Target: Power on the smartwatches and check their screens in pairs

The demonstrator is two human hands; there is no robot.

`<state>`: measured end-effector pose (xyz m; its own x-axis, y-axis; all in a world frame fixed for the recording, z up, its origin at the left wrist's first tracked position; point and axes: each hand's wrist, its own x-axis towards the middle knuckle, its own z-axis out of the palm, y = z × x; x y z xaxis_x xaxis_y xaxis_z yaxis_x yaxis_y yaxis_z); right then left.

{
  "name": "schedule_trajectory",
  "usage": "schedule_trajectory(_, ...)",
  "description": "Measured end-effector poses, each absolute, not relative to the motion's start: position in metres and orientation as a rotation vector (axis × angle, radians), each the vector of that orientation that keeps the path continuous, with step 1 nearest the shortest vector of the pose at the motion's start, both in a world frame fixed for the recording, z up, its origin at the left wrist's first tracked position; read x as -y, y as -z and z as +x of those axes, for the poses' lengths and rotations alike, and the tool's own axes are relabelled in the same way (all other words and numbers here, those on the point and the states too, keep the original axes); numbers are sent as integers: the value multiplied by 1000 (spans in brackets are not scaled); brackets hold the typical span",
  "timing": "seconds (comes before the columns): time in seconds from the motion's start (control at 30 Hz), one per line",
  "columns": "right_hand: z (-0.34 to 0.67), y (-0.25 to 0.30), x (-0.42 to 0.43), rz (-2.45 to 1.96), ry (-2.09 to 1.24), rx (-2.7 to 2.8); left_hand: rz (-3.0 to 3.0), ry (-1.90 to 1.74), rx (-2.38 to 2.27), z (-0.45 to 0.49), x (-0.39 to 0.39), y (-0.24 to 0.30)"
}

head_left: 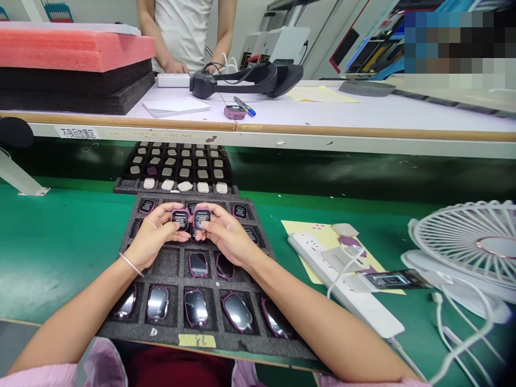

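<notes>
Above a dark grey foam tray (169, 281), my left hand (155, 234) is closed on a purple-framed smartwatch (180, 219) with small white text on its black screen. Close beside it, my right hand (226, 231) pinches a second such smartwatch (201, 219), its screen also lit with text. Both watches face up toward me, without straps. Several more purple watches lie in the tray's pockets; the near ones, such as this watch (195, 307), have dark, shiny screens. A few far ones, like this watch (239, 212), show text. My hands hide some middle pockets.
Behind the foam tray, a second tray (177, 188) holds several pale square pieces under a raised shelf (322, 115). To the right are a white power strip (346, 285), cables and a white fan (463, 252). A person (183, 32) stands across the shelf near a black headset (245, 80).
</notes>
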<state>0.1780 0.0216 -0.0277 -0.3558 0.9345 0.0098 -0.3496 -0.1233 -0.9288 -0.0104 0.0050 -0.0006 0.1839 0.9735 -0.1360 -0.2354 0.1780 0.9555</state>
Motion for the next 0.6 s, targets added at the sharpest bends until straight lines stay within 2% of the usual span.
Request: schedule_trajectory(0.6,179,27,-20,-760,-1666,1168,1034,-1060,-981,-11,-5,2)
